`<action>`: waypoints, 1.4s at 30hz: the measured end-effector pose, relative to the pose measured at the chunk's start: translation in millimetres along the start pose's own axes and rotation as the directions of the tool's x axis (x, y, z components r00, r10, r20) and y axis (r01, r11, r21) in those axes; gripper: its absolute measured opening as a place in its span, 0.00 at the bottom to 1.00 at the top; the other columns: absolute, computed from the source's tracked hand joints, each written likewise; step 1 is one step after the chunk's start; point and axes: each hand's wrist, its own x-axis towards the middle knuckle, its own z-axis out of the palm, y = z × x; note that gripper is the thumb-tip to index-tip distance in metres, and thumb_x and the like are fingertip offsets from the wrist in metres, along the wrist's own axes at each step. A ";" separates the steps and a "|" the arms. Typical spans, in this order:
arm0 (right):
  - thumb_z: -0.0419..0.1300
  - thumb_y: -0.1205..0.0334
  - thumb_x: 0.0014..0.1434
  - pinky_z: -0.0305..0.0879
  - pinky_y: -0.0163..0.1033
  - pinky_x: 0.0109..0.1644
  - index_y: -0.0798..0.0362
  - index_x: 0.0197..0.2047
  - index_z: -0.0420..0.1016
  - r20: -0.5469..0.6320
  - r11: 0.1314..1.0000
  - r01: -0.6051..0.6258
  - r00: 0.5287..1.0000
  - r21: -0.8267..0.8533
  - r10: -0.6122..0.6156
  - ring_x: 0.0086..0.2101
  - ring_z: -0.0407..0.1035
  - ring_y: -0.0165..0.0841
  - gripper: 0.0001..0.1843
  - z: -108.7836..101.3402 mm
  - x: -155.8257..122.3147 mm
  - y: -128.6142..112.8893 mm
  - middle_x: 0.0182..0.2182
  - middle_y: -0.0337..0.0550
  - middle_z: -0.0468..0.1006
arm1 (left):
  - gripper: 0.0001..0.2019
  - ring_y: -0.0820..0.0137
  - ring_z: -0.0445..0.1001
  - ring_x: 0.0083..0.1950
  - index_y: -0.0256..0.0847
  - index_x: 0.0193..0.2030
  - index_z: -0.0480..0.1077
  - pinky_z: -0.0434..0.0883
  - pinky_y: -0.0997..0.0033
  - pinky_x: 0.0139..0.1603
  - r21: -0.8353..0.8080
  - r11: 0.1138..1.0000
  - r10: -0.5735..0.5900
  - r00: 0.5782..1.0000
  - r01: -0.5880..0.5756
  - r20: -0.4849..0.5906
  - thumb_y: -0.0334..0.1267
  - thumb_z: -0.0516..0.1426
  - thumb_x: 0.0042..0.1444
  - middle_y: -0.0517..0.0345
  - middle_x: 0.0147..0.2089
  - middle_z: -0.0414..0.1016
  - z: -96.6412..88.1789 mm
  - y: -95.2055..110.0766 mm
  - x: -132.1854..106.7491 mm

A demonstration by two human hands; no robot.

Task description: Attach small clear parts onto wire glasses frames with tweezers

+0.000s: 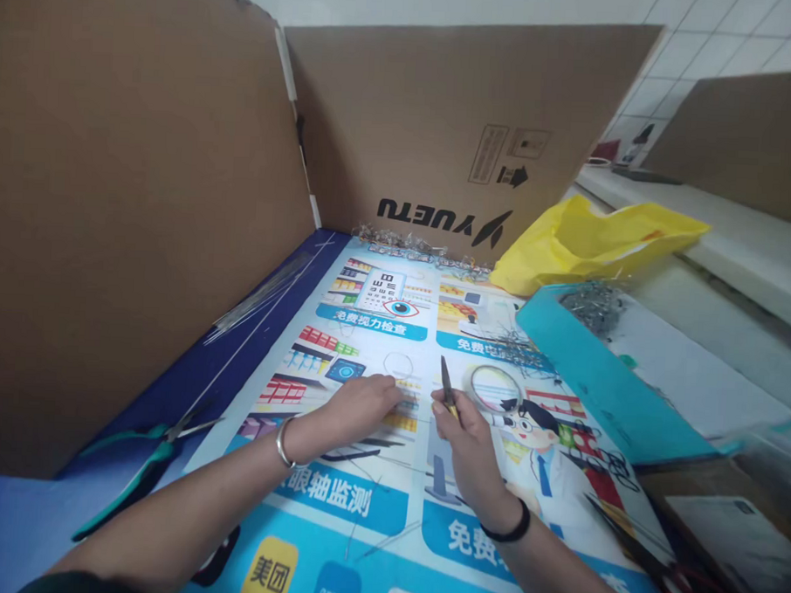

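My left hand [366, 406], with a silver bangle at the wrist, is closed in a pinch over the printed sheet [420, 472]. A thin wire loop [399, 364] shows just beyond its fingertips and appears to be held there. My right hand [469, 440], with a black band at the wrist, is closed around a small pointed tool [447, 379] with a dark tip and yellowish handle. The tip points up and away. Right beside that hand, a ring-shaped roll of clear tape [496, 389] lies on the sheet. Loose wire lengths [376, 527] lie nearer me.
Teal-handled pliers [156, 465] and straight wires [257, 299] lie left. Cardboard panels [443, 115] wall the left and back. At right are a yellow bag [588, 239], a teal box [581, 383] with tangled wire pieces [595, 307], and scissors [630, 538].
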 end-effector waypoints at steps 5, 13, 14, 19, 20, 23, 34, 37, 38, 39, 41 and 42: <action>0.57 0.52 0.56 0.57 0.35 0.31 0.50 0.42 0.69 0.075 0.999 -0.033 0.997 -0.035 0.036 0.29 0.61 0.30 0.13 -1.9 -0.4 4.2 0.31 0.37 0.69 | 0.05 0.64 0.70 0.37 0.35 0.38 0.65 0.67 0.68 0.34 0.091 0.994 0.068 0.998 -0.068 0.003 0.27 0.49 0.58 0.49 0.38 0.70 -3.3 2.1 -3.0; 0.55 0.53 0.58 0.62 0.37 0.36 0.50 0.44 0.67 0.057 0.985 -0.009 0.998 -0.172 0.019 0.33 0.66 0.33 0.13 -4.2 -3.0 2.8 0.33 0.39 0.71 | 0.07 0.67 0.70 0.34 0.38 0.37 0.65 0.64 0.70 0.33 -0.202 0.979 0.005 0.993 0.019 0.118 0.31 0.47 0.61 0.54 0.35 0.72 -24.2 -22.6 -19.9; 0.54 0.54 0.58 0.63 0.38 0.37 0.50 0.44 0.67 0.074 0.971 0.033 0.997 -0.239 -0.016 0.34 0.66 0.34 0.13 -4.7 -3.1 2.2 0.34 0.40 0.72 | 0.07 0.67 0.70 0.35 0.39 0.37 0.65 0.64 0.71 0.34 -0.265 0.963 -0.010 0.991 0.045 0.132 0.33 0.47 0.61 0.55 0.36 0.73 -27.6 -26.9 -21.0; 0.54 0.58 0.57 0.64 0.45 0.44 0.52 0.45 0.68 0.321 0.711 0.388 0.917 -0.586 -0.236 0.41 0.65 0.41 0.13 -8.6 -0.8 3.0 0.39 0.48 0.72 | 0.12 0.69 0.71 0.42 0.39 0.45 0.69 0.64 0.73 0.42 -0.487 0.870 0.041 0.975 0.074 0.220 0.34 0.47 0.62 0.54 0.44 0.74 -44.4 -47.5 -24.5; 0.54 0.58 0.57 0.63 0.47 0.46 0.52 0.45 0.68 0.358 0.645 0.439 0.896 -0.625 -0.263 0.43 0.64 0.42 0.13 -9.4 0.1 3.6 0.40 0.49 0.72 | 0.12 0.69 0.71 0.42 0.39 0.45 0.70 0.64 0.74 0.41 -0.480 0.873 0.046 0.968 0.082 0.248 0.34 0.47 0.62 0.54 0.43 0.74 -47.5 -51.0 -25.5; 0.54 0.59 0.57 0.63 0.49 0.46 0.54 0.44 0.69 0.432 0.507 0.514 0.857 -0.691 -0.281 0.43 0.64 0.45 0.13 -10.8 2.2 4.1 0.40 0.51 0.72 | 0.12 0.70 0.71 0.39 0.39 0.40 0.72 0.64 0.75 0.40 -0.449 0.886 0.020 0.956 0.119 0.294 0.33 0.47 0.61 0.56 0.39 0.74 -54.8 -59.0 -29.5; 0.53 0.59 0.57 0.62 0.47 0.44 0.56 0.44 0.69 0.439 0.475 0.519 0.855 -0.711 -0.276 0.41 0.64 0.43 0.14 -11.1 5.5 7.0 0.39 0.51 0.73 | 0.11 0.69 0.71 0.40 0.40 0.38 0.72 0.64 0.73 0.39 -0.421 0.907 0.113 0.950 0.020 0.290 0.30 0.48 0.59 0.57 0.40 0.74 -49.2 -33.2 -28.4; 0.53 0.58 0.57 0.63 0.47 0.44 0.54 0.45 0.69 0.390 0.519 0.487 0.873 -0.702 -0.291 0.42 0.64 0.44 0.14 -11.9 7.1 10.2 0.40 0.51 0.73 | 0.10 0.68 0.71 0.35 0.38 0.32 0.70 0.64 0.71 0.35 -0.250 0.967 0.103 0.963 -0.039 0.250 0.30 0.48 0.58 0.54 0.35 0.73 -41.3 -21.4 -28.7; 0.54 0.58 0.57 0.63 0.47 0.44 0.54 0.45 0.69 0.379 0.529 0.478 0.878 -0.701 -0.291 0.42 0.65 0.44 0.14 -12.0 7.3 10.9 0.40 0.50 0.73 | 0.10 0.68 0.70 0.34 0.38 0.31 0.69 0.64 0.71 0.33 -0.196 0.978 0.117 0.966 -0.071 0.232 0.29 0.48 0.58 0.53 0.33 0.73 -39.2 -18.7 -29.6; 0.54 0.58 0.57 0.63 0.47 0.44 0.53 0.45 0.69 0.373 0.535 0.474 0.881 -0.700 -0.293 0.42 0.65 0.44 0.14 -12.0 7.4 11.4 0.40 0.50 0.73 | 0.09 0.67 0.70 0.33 0.37 0.31 0.69 0.63 0.70 0.32 -0.146 0.985 0.126 0.971 -0.097 0.203 0.28 0.49 0.57 0.53 0.33 0.72 -37.7 -16.4 -30.8; 0.54 0.57 0.57 0.63 0.47 0.44 0.53 0.45 0.69 0.374 0.542 0.474 0.880 -0.694 -0.292 0.42 0.65 0.43 0.14 -11.9 7.4 12.1 0.40 0.50 0.73 | 0.08 0.67 0.69 0.33 0.37 0.32 0.68 0.63 0.69 0.31 -0.075 0.988 0.143 0.979 -0.133 0.146 0.27 0.49 0.57 0.52 0.33 0.71 -37.6 -12.6 -34.7; 0.54 0.57 0.57 0.63 0.47 0.44 0.53 0.45 0.69 0.374 0.545 0.474 0.881 -0.692 -0.291 0.42 0.65 0.43 0.14 -11.9 7.3 12.4 0.40 0.50 0.73 | 0.08 0.66 0.68 0.33 0.37 0.33 0.67 0.63 0.69 0.31 -0.052 0.989 0.144 0.982 -0.139 0.122 0.26 0.49 0.56 0.52 0.34 0.71 -38.8 -10.6 -37.3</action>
